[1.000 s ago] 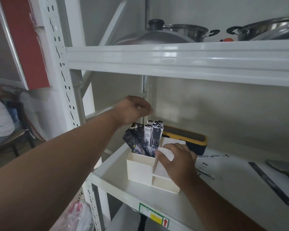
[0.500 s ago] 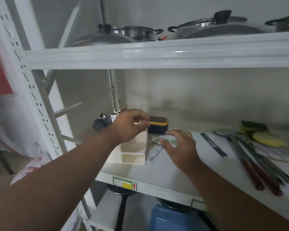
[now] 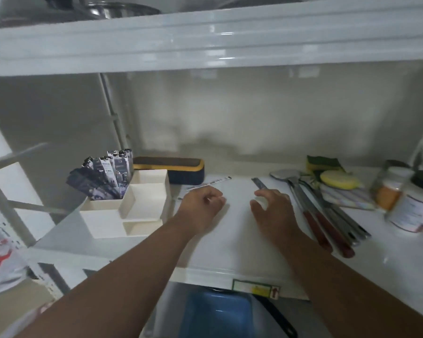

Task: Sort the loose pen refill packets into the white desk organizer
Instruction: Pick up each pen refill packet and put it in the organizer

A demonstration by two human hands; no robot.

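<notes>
The white desk organizer [image 3: 142, 206] stands at the left of the shelf, with several dark pen refill packets [image 3: 105, 176] upright in its back-left compartment. Its other compartments show no contents. A pale loose packet [image 3: 210, 183] lies flat behind my left hand [image 3: 200, 203]. That hand has its fingers curled down on another thin pale packet [image 3: 180, 198] lying on the shelf; only the packet's tip shows beside the hand. My right hand [image 3: 271, 206] hovers with relaxed, spread fingers at the near end of a dark strip packet [image 3: 258, 183] and holds nothing.
A dark eraser block with a yellow edge [image 3: 174, 169] lies behind the organizer. Red-handled metal utensils [image 3: 322, 215], sponges [image 3: 337, 179] and jars [image 3: 410, 203] crowd the right side. The upper shelf beam [image 3: 205, 40] hangs low overhead. A blue tub [image 3: 215, 313] sits below.
My left hand left the organizer and moved right, down onto the shelf by the loose packets. My right hand shifted right toward the dark strip. The view panned right and down.
</notes>
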